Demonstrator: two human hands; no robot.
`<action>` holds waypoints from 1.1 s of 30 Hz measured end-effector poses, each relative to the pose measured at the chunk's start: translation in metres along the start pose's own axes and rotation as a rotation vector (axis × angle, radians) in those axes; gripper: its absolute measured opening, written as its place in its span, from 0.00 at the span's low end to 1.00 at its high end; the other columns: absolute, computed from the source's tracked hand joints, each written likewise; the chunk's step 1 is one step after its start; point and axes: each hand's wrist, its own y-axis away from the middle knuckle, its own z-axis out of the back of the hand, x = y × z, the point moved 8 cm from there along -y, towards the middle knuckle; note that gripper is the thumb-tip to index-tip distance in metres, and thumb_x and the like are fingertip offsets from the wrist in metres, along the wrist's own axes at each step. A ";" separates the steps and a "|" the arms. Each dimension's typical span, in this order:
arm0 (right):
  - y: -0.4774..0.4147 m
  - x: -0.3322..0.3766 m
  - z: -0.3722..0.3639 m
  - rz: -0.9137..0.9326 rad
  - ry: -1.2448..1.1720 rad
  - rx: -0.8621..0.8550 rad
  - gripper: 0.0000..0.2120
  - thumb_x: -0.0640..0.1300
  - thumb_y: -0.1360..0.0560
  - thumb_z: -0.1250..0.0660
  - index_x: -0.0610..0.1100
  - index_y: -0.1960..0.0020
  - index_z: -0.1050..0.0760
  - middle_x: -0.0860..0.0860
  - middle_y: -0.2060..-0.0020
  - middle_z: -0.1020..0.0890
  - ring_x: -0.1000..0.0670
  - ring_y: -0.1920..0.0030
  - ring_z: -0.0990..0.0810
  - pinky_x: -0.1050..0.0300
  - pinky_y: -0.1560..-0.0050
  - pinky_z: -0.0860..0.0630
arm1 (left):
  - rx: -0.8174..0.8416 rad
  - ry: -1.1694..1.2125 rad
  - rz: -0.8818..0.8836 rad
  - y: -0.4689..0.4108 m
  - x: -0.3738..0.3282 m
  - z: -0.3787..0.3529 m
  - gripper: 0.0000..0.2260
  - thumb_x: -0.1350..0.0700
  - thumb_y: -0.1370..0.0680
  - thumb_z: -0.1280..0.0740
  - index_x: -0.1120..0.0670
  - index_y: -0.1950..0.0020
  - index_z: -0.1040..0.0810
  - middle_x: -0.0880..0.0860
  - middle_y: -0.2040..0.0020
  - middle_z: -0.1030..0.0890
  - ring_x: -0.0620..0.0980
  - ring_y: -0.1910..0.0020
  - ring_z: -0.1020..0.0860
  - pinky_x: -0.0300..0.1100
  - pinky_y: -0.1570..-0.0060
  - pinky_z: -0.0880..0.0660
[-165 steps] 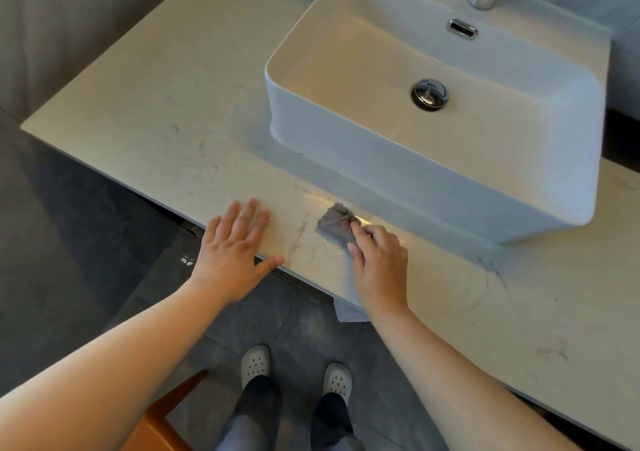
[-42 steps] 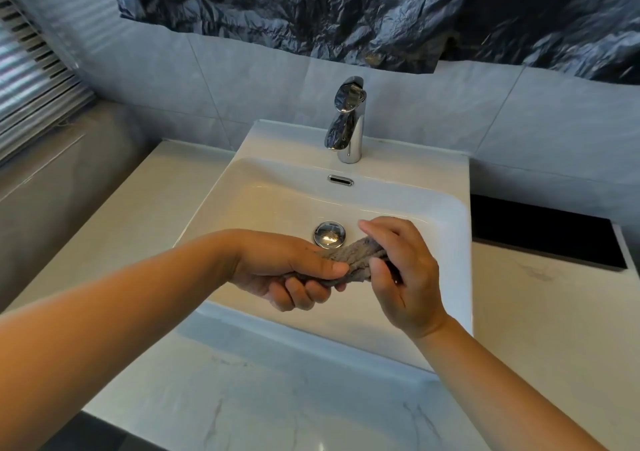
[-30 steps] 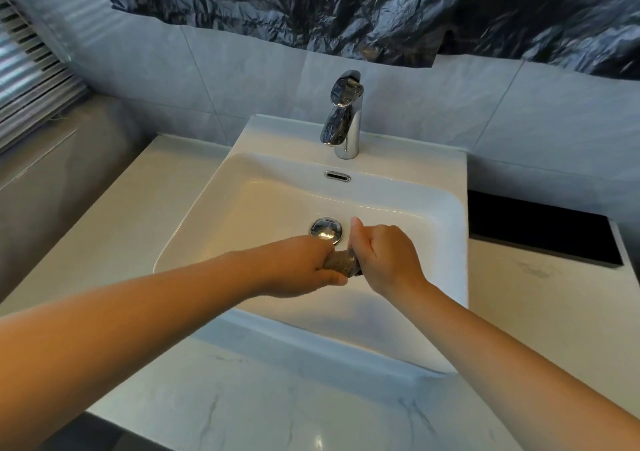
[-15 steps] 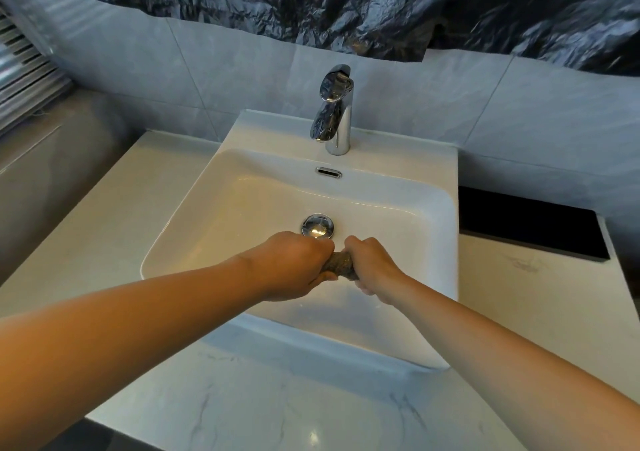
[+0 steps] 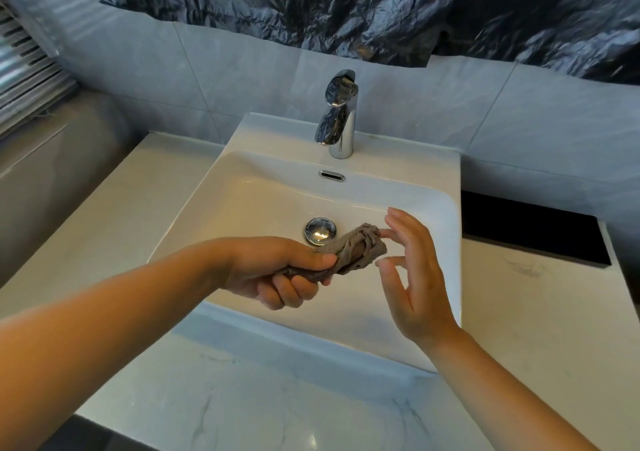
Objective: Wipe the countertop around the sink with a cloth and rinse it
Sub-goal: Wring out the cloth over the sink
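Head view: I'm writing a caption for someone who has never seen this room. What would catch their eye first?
A twisted grey cloth, gripped in the left hand over the white sink, with the right hand open beside its free end. Behind stands a chrome tap, no water visibly running, and crumpled dark plastic sheet covers the wall above.

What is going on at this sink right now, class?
A person stands at a white basin set on a marble countertop. The left hand grips a twisted grey cloth above the basin, near the chrome drain plug. The right hand is open beside the cloth's free end, fingertips at most just touching it. No water can be seen running from the chrome faucet.
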 end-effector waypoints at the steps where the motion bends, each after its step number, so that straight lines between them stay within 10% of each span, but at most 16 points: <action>1: 0.000 0.005 -0.002 0.055 0.005 -0.007 0.21 0.52 0.21 0.45 0.46 0.30 0.37 0.49 0.31 0.34 0.50 0.33 0.30 0.64 0.44 0.25 | 0.124 0.078 0.046 0.001 0.002 -0.009 0.11 0.47 0.23 0.37 0.55 0.52 0.30 0.48 0.69 0.37 0.40 0.77 0.41 0.30 0.80 0.45; 6: -0.019 0.027 -0.005 0.212 0.024 -0.132 0.17 0.44 0.21 0.46 0.37 0.41 0.24 0.43 0.49 0.20 0.52 0.48 0.21 0.60 0.52 0.22 | 0.448 0.157 0.144 0.002 -0.003 -0.036 0.11 0.47 0.22 0.38 0.55 0.50 0.30 0.46 0.69 0.32 0.40 0.75 0.41 0.28 0.79 0.42; 11: -0.037 0.015 -0.008 0.168 0.116 -0.072 0.27 0.51 0.19 0.48 0.39 0.66 0.21 0.47 0.72 0.21 0.48 0.70 0.24 0.54 0.70 0.28 | 0.186 -0.001 0.125 -0.002 -0.012 -0.025 0.10 0.47 0.21 0.39 0.54 0.52 0.30 0.47 0.68 0.36 0.40 0.75 0.39 0.28 0.79 0.41; 20: -0.042 -0.014 -0.029 -0.044 0.178 0.198 0.25 0.54 0.23 0.51 0.46 0.72 0.28 0.56 0.78 0.30 0.52 0.75 0.30 0.62 0.75 0.36 | -0.547 -0.929 -0.135 -0.008 -0.042 -0.002 0.19 0.42 0.25 0.34 0.59 0.51 0.26 0.52 0.65 0.25 0.46 0.70 0.29 0.37 0.70 0.30; 33: -0.015 -0.057 -0.052 -0.507 0.024 0.324 0.23 0.43 0.21 0.46 0.44 0.74 0.33 0.47 0.75 0.32 0.51 0.71 0.33 0.54 0.67 0.36 | -0.634 -1.595 -0.181 -0.027 -0.046 0.002 0.15 0.41 0.22 0.40 0.53 0.50 0.33 0.45 0.65 0.33 0.49 0.65 0.29 0.41 0.65 0.33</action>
